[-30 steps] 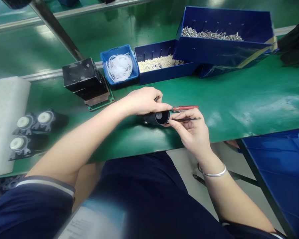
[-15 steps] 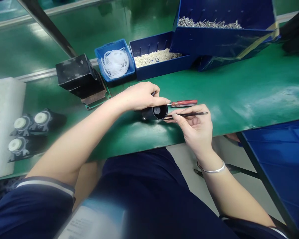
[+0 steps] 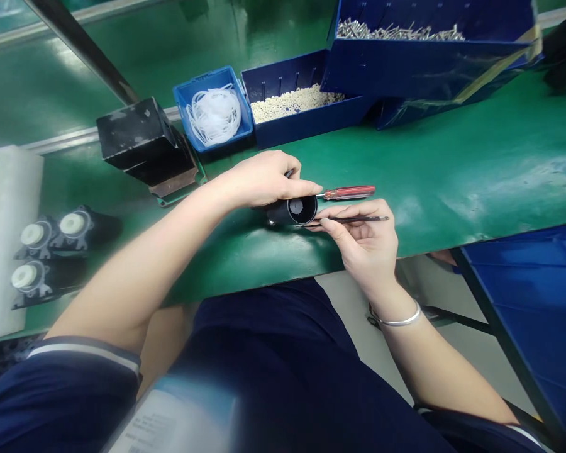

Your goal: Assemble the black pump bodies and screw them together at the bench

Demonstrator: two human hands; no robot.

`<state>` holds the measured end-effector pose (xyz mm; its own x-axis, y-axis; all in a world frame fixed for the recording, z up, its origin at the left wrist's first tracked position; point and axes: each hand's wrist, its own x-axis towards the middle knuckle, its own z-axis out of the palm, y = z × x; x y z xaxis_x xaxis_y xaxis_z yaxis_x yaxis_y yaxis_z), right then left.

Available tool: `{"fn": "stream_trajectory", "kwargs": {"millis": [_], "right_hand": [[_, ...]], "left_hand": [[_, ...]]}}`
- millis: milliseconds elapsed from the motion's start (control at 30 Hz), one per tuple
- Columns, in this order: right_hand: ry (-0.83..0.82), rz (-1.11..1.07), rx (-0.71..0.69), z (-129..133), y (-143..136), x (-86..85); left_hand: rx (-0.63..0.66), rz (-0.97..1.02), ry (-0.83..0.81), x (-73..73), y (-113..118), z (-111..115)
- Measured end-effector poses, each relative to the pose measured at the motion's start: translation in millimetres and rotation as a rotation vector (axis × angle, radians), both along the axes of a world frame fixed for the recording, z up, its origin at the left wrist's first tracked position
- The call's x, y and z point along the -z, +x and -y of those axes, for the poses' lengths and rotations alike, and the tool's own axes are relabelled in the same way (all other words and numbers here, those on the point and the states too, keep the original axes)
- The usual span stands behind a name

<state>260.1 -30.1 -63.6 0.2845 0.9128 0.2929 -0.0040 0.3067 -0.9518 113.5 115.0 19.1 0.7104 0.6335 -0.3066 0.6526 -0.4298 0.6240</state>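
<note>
My left hand (image 3: 266, 179) is closed over a black cylindrical part (image 3: 283, 212) lying on the green table, its round open end (image 3: 302, 209) facing right. Between the thumb and fingers of my right hand (image 3: 365, 236) is a thin dark rod (image 3: 358, 219), pointing left with its near end at the lower rim of the opening. Whether its tip is inside cannot be made out. Just above the rod, a screwdriver with a red handle (image 3: 351, 192) lies on the table, its shaft reaching to my left fingertips.
Behind my hands stand a blue box of white tubing (image 3: 248, 135), a bin of small cream pieces (image 3: 306, 126) and a raised bin of metal pins (image 3: 405, 69). At left are a black block (image 3: 132, 135), several black parts with white caps (image 3: 72, 223) and white foam (image 3: 4, 239).
The right hand and thin rod have shifted slightly left relative to the black part. My left hand keeps its hold. The whole view has moved a little.
</note>
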Motion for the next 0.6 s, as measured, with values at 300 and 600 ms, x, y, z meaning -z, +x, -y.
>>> {"fn": "stream_trajectory", "kwargs": {"millis": [300,600], "right_hand": [[0.035,0.340,0.033,6,-1,3.3],[-0.128,0.223,-0.051,-3,8,-8.4]], "left_hand": [[-0.012,0.014,0.004,0.3,-1,1],[-0.020,-0.003,0.053,-0.8,-1,5]]}}
